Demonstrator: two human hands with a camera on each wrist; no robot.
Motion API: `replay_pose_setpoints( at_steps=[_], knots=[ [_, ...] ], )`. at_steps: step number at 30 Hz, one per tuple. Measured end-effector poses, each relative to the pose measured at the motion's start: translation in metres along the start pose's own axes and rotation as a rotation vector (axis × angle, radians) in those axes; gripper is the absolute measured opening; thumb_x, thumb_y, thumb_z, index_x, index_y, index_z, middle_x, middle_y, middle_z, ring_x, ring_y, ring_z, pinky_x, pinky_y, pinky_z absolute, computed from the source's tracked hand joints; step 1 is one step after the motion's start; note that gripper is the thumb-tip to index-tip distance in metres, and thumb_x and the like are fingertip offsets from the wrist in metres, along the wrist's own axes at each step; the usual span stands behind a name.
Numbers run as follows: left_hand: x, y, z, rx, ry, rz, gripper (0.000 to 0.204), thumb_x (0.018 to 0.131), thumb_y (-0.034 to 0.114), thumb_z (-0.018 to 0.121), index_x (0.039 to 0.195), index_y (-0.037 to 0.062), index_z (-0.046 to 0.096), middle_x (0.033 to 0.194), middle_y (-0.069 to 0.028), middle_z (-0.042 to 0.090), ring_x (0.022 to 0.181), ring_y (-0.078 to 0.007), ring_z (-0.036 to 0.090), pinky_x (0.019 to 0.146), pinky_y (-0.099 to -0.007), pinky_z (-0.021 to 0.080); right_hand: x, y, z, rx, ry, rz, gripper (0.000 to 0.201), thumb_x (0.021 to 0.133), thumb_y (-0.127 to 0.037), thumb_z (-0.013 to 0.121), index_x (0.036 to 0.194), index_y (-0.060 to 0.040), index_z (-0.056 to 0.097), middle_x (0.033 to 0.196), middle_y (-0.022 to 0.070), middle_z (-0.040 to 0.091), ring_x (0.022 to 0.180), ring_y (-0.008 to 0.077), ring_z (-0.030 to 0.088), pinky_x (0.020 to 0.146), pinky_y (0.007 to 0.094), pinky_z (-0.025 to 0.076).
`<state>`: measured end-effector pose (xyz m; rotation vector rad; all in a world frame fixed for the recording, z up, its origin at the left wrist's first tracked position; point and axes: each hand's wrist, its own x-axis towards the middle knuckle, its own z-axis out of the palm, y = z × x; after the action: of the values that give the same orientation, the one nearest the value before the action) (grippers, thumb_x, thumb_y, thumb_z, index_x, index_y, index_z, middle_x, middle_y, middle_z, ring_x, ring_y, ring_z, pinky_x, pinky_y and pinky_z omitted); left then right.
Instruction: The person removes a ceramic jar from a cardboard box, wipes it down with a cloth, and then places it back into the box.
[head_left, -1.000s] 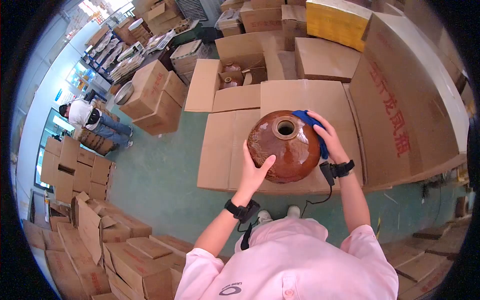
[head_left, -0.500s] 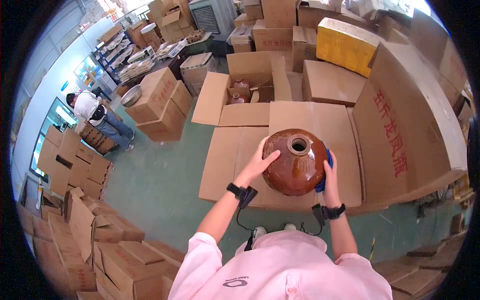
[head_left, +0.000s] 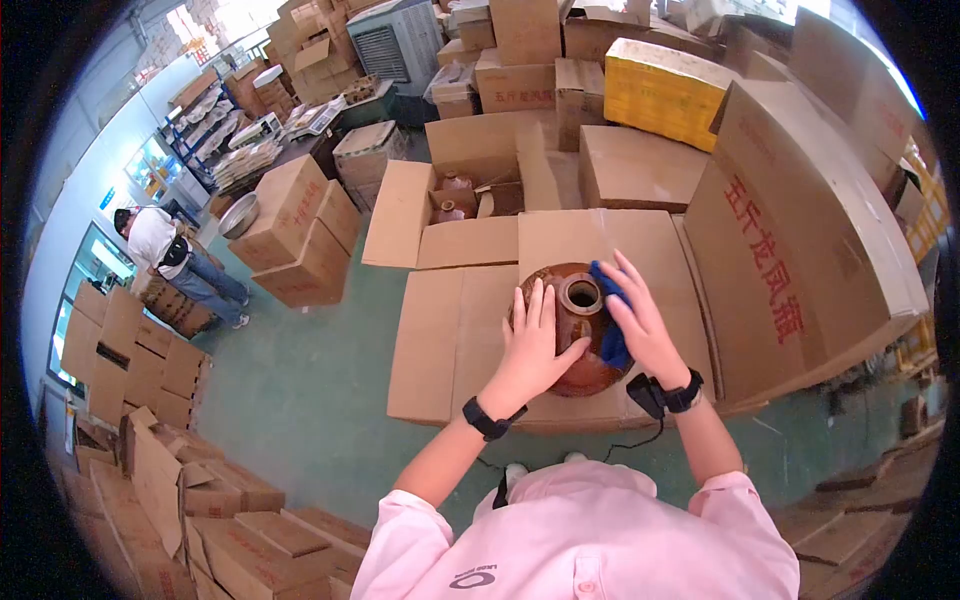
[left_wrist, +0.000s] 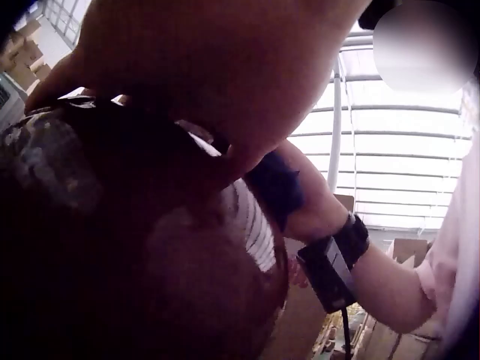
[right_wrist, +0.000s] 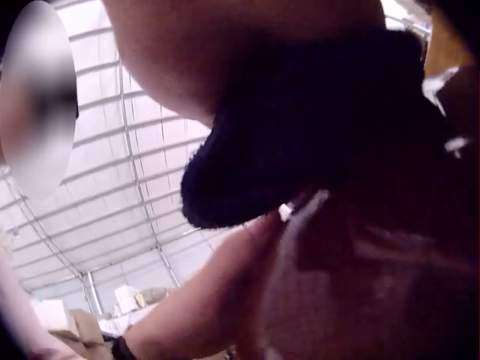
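A round, glazed brown jar (head_left: 572, 383) with a narrow open neck sits on a large cardboard box in front of me. My left hand (head_left: 532, 362) rests over its near left shoulder, fingers spread and thumb just below the neck. On the other side, my right hand (head_left: 645, 325) holds a blue cloth (head_left: 613, 350) against the jar. The left wrist view shows the jar's dark, shiny side (left_wrist: 172, 255) under the left hand. Up close in the right wrist view, the folded cloth (right_wrist: 300, 135) lies between hand and glaze.
An open carton (head_left: 470, 243) with brown jars inside stands beyond the large box (head_left: 440, 340). To the right rises a tall carton (head_left: 800, 240) with red lettering; a yellow box (head_left: 665, 95) is behind. Cartons fill the lower left. Another person (head_left: 170, 250) stands far left.
The left hand has shifted from the jar's left side onto its top near the neck. From the right side, the right hand has brought the cloth up beside the neck.
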<state>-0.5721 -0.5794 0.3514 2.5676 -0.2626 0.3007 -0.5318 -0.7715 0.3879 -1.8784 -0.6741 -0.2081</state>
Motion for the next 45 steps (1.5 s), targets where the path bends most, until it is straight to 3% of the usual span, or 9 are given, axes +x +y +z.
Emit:
replay_pose_setpoints(
  at_steps=[4, 8, 18, 23, 28, 31, 37, 43, 45],
  knots=[
    [-0.005, -0.006, 0.01, 0.026, 0.08, 0.043, 0.09, 0.086, 0.049, 0.063, 0.149, -0.0016, 0.024, 0.157, -0.0217, 0.02, 0.144, -0.046, 0.016, 0.11, -0.0626, 0.022, 0.0, 0.012, 0.016, -0.464, -0.022, -0.218, 0.074, 0.085, -0.025, 0.069, 0.147, -0.0042, 0.034, 0.15, 0.0247, 0.031, 0.139, 0.0445, 0.03, 0.114, 0.0506, 0.026],
    [-0.005, -0.014, 0.022, 0.004, 0.156, 0.087, 0.091, 0.085, 0.053, 0.062, 0.149, -0.0012, 0.026, 0.156, -0.0209, 0.022, 0.143, -0.0446, 0.019, 0.106, -0.0671, 0.023, -0.01, 0.021, 0.019, -0.471, -0.002, -0.171, 0.093, 0.081, -0.038, 0.074, 0.147, 0.005, 0.025, 0.144, 0.0301, 0.036, 0.137, 0.0462, 0.032, 0.113, 0.0506, 0.029],
    [-0.001, -0.011, 0.019, 0.022, 0.134, 0.101, 0.088, 0.087, 0.051, 0.061, 0.148, -0.0017, 0.026, 0.154, -0.0232, 0.025, 0.142, -0.046, 0.02, 0.107, -0.061, 0.023, 0.011, 0.043, -0.002, -0.447, -0.121, -0.152, 0.076, 0.083, -0.043, 0.072, 0.136, 0.0041, 0.045, 0.141, 0.0283, 0.04, 0.133, 0.0445, 0.038, 0.111, 0.0481, 0.033],
    [-0.002, -0.01, 0.016, 0.047, 0.116, 0.101, 0.088, 0.086, 0.045, 0.064, 0.149, -0.0005, 0.024, 0.155, -0.0225, 0.024, 0.141, -0.0476, 0.02, 0.113, -0.0559, 0.022, 0.017, 0.08, -0.021, -0.096, -0.177, -0.039, 0.065, 0.09, -0.037, 0.065, 0.138, 0.002, 0.045, 0.141, 0.0205, 0.045, 0.132, 0.0345, 0.042, 0.111, 0.041, 0.033],
    [0.0, -0.011, 0.021, 0.014, 0.159, 0.11, 0.088, 0.085, 0.046, 0.064, 0.149, -0.0009, 0.026, 0.154, -0.0223, 0.025, 0.142, -0.0456, 0.021, 0.111, -0.0571, 0.022, -0.014, 0.15, -0.012, 0.839, -0.154, 0.609, 0.053, 0.102, -0.042, 0.045, 0.139, -0.005, 0.047, 0.14, 0.0086, 0.051, 0.126, 0.0199, 0.05, 0.106, 0.0371, 0.04],
    [0.0, -0.013, 0.023, 0.011, 0.166, 0.122, 0.088, 0.085, 0.046, 0.065, 0.149, -0.0008, 0.026, 0.155, -0.022, 0.025, 0.143, -0.0444, 0.02, 0.111, -0.0574, 0.022, -0.051, 0.152, 0.024, 1.075, 0.143, 0.664, 0.055, 0.102, -0.047, 0.04, 0.14, -0.0075, 0.048, 0.136, 0.0073, 0.055, 0.122, 0.0188, 0.054, 0.105, 0.0372, 0.043],
    [0.0, -0.013, 0.016, -0.094, 0.16, 0.04, 0.1, 0.079, 0.047, 0.074, 0.149, -0.0029, 0.022, 0.154, -0.0259, 0.022, 0.143, -0.0416, 0.022, 0.114, -0.0524, 0.021, -0.086, 0.193, 0.067, 1.331, 0.238, 0.82, 0.051, 0.103, -0.042, 0.042, 0.14, -0.007, 0.049, 0.136, 0.0069, 0.056, 0.123, 0.0197, 0.054, 0.106, 0.0369, 0.042],
    [-0.016, -0.026, 0.033, -0.438, 0.206, -0.229, 0.119, 0.069, 0.046, 0.085, 0.147, -0.0078, 0.014, 0.15, -0.0295, 0.022, 0.142, -0.0403, 0.024, 0.116, -0.0486, 0.024, -0.025, 0.12, -0.009, 0.816, 0.047, 0.487, 0.045, 0.102, -0.028, 0.047, 0.14, -0.0042, 0.047, 0.142, 0.0113, 0.05, 0.132, 0.0255, 0.046, 0.112, 0.0395, 0.035],
    [-0.012, -0.025, 0.031, -0.389, 0.201, -0.214, 0.118, 0.068, 0.046, 0.085, 0.147, -0.0078, 0.015, 0.15, -0.029, 0.023, 0.14, -0.0411, 0.026, 0.115, -0.049, 0.026, 0.001, 0.1, -0.022, 0.253, -0.115, 0.04, 0.046, 0.099, -0.023, 0.051, 0.14, -0.0029, 0.047, 0.145, 0.0146, 0.045, 0.136, 0.0299, 0.04, 0.114, 0.0417, 0.031]
  ],
)
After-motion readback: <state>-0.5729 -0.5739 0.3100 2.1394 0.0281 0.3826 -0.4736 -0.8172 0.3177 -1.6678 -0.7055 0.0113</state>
